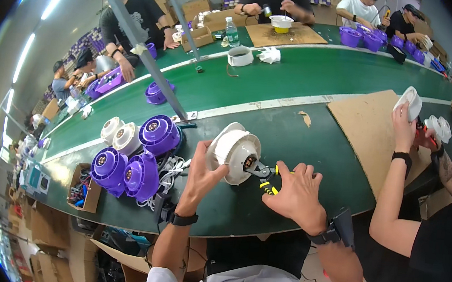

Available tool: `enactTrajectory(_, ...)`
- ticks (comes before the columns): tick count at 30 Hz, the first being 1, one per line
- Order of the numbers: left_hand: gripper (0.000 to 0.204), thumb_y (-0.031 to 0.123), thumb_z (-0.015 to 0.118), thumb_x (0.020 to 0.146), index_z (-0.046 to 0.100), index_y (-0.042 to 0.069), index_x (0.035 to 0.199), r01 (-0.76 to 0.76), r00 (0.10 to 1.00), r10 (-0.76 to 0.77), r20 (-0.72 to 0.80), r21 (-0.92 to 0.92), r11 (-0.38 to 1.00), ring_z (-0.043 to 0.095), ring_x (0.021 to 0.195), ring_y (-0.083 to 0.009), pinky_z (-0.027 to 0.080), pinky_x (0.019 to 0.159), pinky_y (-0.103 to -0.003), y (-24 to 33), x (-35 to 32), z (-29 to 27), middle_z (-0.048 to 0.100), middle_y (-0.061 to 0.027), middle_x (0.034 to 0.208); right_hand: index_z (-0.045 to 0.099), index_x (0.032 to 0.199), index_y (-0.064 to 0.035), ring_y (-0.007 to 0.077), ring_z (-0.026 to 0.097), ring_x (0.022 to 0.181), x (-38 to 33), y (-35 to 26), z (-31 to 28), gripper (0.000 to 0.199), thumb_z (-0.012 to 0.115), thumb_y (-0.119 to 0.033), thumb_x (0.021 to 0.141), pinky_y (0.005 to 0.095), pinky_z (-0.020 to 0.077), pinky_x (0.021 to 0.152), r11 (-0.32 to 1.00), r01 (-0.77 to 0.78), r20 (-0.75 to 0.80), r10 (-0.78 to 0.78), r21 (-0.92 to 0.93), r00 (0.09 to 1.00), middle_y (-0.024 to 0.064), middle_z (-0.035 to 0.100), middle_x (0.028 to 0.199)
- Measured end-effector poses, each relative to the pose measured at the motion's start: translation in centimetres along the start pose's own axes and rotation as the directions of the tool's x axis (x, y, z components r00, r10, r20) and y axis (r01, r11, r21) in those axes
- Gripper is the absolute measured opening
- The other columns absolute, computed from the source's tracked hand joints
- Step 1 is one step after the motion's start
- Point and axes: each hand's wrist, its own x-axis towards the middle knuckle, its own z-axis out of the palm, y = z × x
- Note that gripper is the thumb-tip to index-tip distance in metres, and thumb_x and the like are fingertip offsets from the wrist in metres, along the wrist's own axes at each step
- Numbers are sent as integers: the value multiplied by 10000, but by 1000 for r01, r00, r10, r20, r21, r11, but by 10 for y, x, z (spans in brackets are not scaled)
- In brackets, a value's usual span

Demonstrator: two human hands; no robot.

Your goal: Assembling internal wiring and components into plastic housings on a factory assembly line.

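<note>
My left hand (pixel 201 176) grips a white round plastic housing (pixel 232 144) by its rim, tilted on edge above the green worktop. In the middle of the housing's facing side is a dark hole with a coppery part showing. Pliers (pixel 260 172) with yellow-and-black handles reach into that hole, their jaw tips partly hidden. Around the handles is my right hand (pixel 302 197), its fingers loosely curled and the thumb against the lower grip. Purple round housings (pixel 159 134) and white ones (pixel 126 138) stand to the left, beside a bundle of white cable (pixel 170 175).
A cardboard box (pixel 84 188) of small parts and tools sits at the left edge. A grey metal post (pixel 156 73) rises behind the housings. A cardboard sheet (pixel 363 134) lies to the right, where a co-worker's arm (pixel 400 143) reaches in. Several people work across the green conveyor belt (pixel 299 74).
</note>
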Motion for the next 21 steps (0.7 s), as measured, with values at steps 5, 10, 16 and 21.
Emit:
enactTrajectory(5,623,142,678,687,431,-65,1220,-84,996,87,-10,158,984,588,995,-242,487,872,-349,6,-8,12,582,-184,1069,603,1256,-105,395,521,1055,11,11,-2,708,724,-364,608,467,393,909,994,-94,191,82,52,978,237,571,1066)
enactTrajectory(10,611,166,691,705,420,-60,1205,-158,987,163,-5,232,960,624,969,-353,497,853,-419,8,-6,12,603,-263,1052,624,1200,-77,396,536,1011,16,19,2,656,712,-339,605,470,407,867,996,-21,175,5,91,985,241,584,1029)
enactTrajectory(16,632,200,718,716,417,-41,1216,-148,986,119,115,283,948,620,963,-388,492,849,-446,6,1,1,597,-280,1044,603,1156,-60,348,526,946,11,22,14,623,719,-329,607,456,376,841,996,93,40,-93,-4,995,197,577,948)
enactTrajectory(21,625,214,725,729,422,-37,1215,-198,968,130,213,338,920,627,944,-376,498,829,-438,23,17,-3,602,-276,1029,593,1078,-48,307,512,880,12,20,15,570,725,-327,599,434,350,774,972,186,-109,-202,-142,973,167,550,871)
